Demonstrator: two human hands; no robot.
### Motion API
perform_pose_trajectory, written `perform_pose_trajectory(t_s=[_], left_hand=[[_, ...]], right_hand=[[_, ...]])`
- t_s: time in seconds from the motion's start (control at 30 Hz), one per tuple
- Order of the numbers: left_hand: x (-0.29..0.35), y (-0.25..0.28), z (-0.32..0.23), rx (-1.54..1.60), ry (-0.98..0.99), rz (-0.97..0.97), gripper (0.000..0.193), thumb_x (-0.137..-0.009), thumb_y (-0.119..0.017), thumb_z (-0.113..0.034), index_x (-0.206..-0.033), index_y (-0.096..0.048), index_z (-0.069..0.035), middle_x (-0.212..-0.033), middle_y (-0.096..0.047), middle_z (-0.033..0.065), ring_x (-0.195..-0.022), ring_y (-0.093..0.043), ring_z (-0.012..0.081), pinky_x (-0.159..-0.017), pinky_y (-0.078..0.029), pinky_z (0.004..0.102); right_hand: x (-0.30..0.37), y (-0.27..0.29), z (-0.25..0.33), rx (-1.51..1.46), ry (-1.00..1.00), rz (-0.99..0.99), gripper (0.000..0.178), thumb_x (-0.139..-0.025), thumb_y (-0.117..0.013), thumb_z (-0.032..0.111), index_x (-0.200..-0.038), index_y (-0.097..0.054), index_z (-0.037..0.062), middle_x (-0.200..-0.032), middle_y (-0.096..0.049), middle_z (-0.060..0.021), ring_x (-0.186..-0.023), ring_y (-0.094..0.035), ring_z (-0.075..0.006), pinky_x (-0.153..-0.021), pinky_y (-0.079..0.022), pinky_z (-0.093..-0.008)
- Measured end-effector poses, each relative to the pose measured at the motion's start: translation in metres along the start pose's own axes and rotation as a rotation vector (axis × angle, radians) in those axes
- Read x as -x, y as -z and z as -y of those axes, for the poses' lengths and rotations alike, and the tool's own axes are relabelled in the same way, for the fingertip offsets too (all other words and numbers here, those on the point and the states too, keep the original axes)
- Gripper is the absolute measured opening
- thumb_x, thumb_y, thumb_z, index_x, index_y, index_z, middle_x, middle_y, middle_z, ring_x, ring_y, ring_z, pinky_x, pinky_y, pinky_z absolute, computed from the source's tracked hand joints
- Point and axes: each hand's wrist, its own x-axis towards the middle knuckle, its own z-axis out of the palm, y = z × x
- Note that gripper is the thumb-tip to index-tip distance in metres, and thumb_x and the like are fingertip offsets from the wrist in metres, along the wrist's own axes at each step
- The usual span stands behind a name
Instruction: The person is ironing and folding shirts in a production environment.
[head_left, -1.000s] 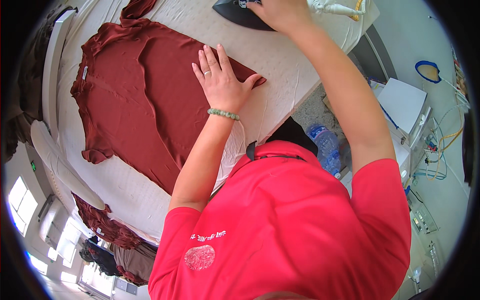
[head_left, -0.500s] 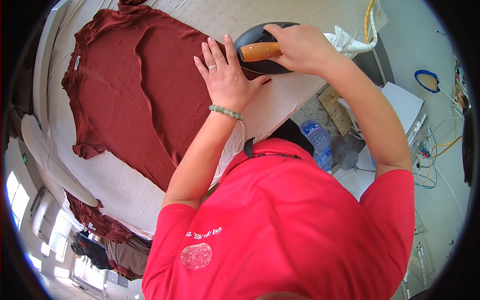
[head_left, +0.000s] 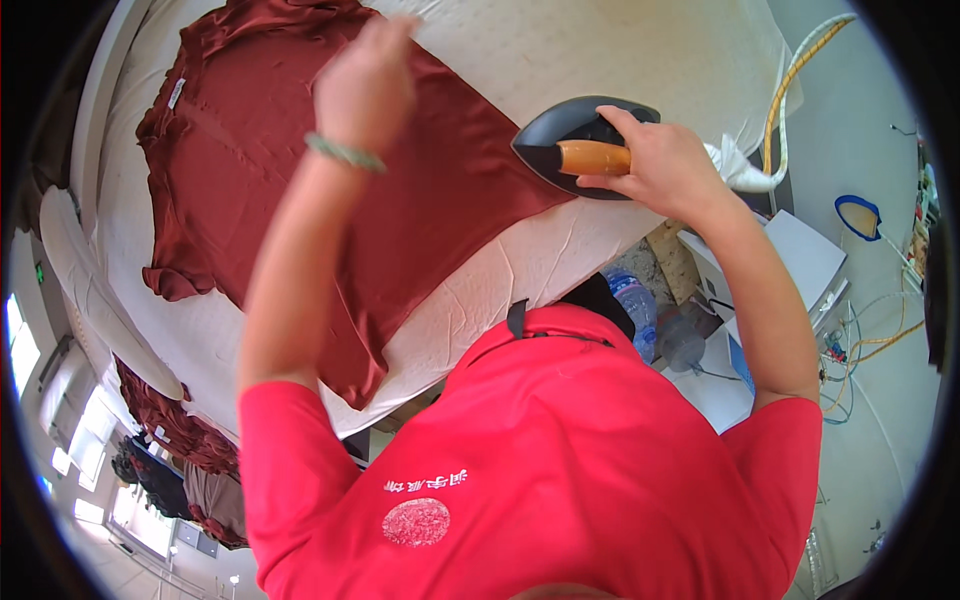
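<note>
A dark red garment (head_left: 440,190) lies spread on the white padded ironing table (head_left: 560,255), with some creases and a small white label near its far left edge. My right hand (head_left: 675,165) grips the wooden handle of a dark iron (head_left: 565,120). The iron's pointed front faces left, at the garment's right end. Over the garment's far part is my left hand (head_left: 365,90), with a green bead bracelet at the wrist. Motion smears its fingers, so I cannot tell whether they hold cloth.
A white and yellow hose (head_left: 778,110) runs up behind the iron. Below the table's right edge stand plastic bottles (head_left: 632,305) and a white box (head_left: 800,250). A narrow padded board (head_left: 105,305) and more dark red garments (head_left: 175,420) are at the left.
My left hand has lifted off its flat spot beside the iron and moved left and farther away. My right hand has brought the iron right and nearer. The garment's near edge now spreads closer to me.
</note>
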Motion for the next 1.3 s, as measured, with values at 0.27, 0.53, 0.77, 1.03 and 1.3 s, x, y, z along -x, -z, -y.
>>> perform_pose_trajectory(t_s=[0.27, 0.53, 0.77, 1.03, 1.3], left_hand=[[-0.116, 0.037, 0.131, 0.882, -0.603, 0.330, 0.014, -0.093, -0.070, -0.017, -0.103, -0.071, -0.007, -0.110, -0.064, 0.0132, -0.104, -0.062, 0.0349, -0.090, -0.052, 0.0441], [-0.133, 0.025, 0.100, 0.033, -0.076, 0.448, 0.016, -0.091, -0.072, -0.018, -0.100, -0.071, -0.006, -0.107, -0.065, 0.0130, -0.100, -0.064, 0.0350, -0.086, -0.053, 0.0441], [-0.138, 0.022, 0.105, 0.058, -0.003, 0.433, 0.025, -0.086, -0.077, -0.028, -0.099, -0.072, -0.008, -0.106, -0.067, 0.0142, -0.100, -0.065, 0.0354, -0.084, -0.053, 0.0442], [-0.152, 0.006, 0.122, 0.032, 0.129, 0.565, 0.029, -0.085, -0.075, -0.026, -0.108, -0.070, -0.010, -0.118, -0.067, 0.0149, -0.101, -0.067, 0.0348, -0.085, -0.054, 0.0426], [-0.055, 0.009, 0.068, 0.338, 0.023, -0.351, 0.037, -0.089, -0.071, -0.015, -0.123, -0.060, -0.007, -0.116, -0.065, 0.0165, -0.107, -0.063, 0.0364, -0.089, -0.054, 0.0413]], right_hand=[[-0.014, 0.002, 0.025, -0.160, -0.117, -0.022, 0.073, -0.083, -0.077, 0.053, -0.130, -0.056, 0.0008, -0.096, -0.072, -0.0230, -0.091, -0.069, -0.0425, -0.081, -0.055, -0.0466], [-0.051, 0.008, 0.055, -0.238, -0.198, -0.119, 0.070, -0.085, -0.075, 0.054, -0.125, -0.059, -0.0012, -0.095, -0.072, -0.0243, -0.092, -0.070, -0.0417, -0.079, -0.055, -0.0440], [-0.113, 0.041, 0.080, -0.392, -0.140, -0.130, 0.063, -0.090, -0.070, 0.053, -0.115, -0.063, -0.0047, -0.096, -0.071, -0.0264, -0.091, -0.070, -0.0420, -0.079, -0.054, -0.0443], [-0.173, 0.062, 0.109, -0.365, -0.208, -0.187, 0.063, -0.095, -0.063, 0.053, -0.093, -0.066, -0.0102, -0.079, -0.067, -0.0294, -0.075, -0.068, -0.0431, -0.073, -0.054, -0.0460], [-0.175, 0.048, 0.083, -0.290, -0.131, -0.265, 0.059, -0.094, -0.064, 0.051, -0.092, -0.068, -0.0072, -0.078, -0.068, -0.0282, -0.074, -0.068, -0.0444, -0.071, -0.054, -0.0474]])
